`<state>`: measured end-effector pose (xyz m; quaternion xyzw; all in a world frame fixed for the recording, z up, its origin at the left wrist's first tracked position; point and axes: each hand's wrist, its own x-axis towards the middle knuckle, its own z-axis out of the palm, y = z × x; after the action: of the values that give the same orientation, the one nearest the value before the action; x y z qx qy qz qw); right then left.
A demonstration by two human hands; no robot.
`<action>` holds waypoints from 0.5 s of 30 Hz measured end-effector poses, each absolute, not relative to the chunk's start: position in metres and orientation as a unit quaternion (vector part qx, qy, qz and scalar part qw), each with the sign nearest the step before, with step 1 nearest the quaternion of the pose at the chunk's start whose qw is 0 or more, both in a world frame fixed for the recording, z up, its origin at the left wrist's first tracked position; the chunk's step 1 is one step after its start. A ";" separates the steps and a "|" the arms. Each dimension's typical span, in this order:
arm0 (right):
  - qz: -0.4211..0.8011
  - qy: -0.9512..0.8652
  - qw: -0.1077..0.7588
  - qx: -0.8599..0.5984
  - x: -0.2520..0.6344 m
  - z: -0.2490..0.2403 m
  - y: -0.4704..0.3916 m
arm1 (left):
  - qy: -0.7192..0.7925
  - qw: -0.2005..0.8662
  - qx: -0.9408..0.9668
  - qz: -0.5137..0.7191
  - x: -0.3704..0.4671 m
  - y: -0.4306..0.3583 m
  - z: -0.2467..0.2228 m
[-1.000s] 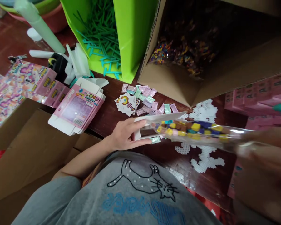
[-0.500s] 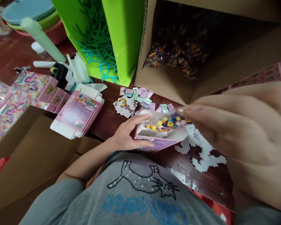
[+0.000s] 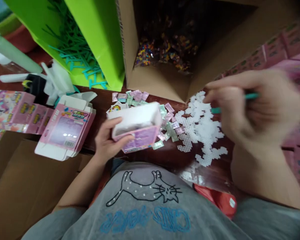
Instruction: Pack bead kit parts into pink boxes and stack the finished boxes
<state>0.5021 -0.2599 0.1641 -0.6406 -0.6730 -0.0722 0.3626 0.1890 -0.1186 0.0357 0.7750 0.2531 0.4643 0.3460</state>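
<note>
My left hand (image 3: 108, 138) grips a small pink and purple box (image 3: 141, 138) around its left end, thumb on the front face. The white flap of the box covers most of its top. Over the right side of the table, my right hand (image 3: 260, 106) is closed and blurred, and a teal stick (image 3: 251, 96) shows between its fingers. Below and left of that hand lie white perforated plastic sheets (image 3: 205, 126). Small pink and green sachets (image 3: 168, 130) are scattered right of the box. Behind it, printed cards (image 3: 116, 107) are partly hidden.
A green bag (image 3: 102, 50) with green sticks stands at the back, beside a large cardboard box (image 3: 160, 81) holding bags of colourful beads. Flattened pink boxes (image 3: 67, 125) are stacked at left. Pink boxes (image 3: 275, 50) line the right side.
The bag of beads is no longer visible above the held box, whose white flap now covers the top. My right hand has moved away from the box and now has a teal stick. The view has shifted right.
</note>
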 end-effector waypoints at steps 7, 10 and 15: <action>0.234 -0.563 -0.124 -0.783 0.509 0.053 -0.254 | 0.244 0.241 0.823 0.453 0.181 -0.119 0.030; 0.261 -0.559 -0.122 -0.778 0.512 0.034 -0.255 | 0.165 0.250 0.843 0.447 0.185 -0.129 0.017; 0.234 -0.596 -0.060 -0.766 0.528 0.032 -0.270 | 0.081 0.318 0.851 0.409 0.181 -0.140 0.012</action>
<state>0.5284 -0.2703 0.0322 -0.7661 -0.5956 0.2339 -0.0604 0.1807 -0.1397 0.0117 0.8512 0.0807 0.4094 0.3182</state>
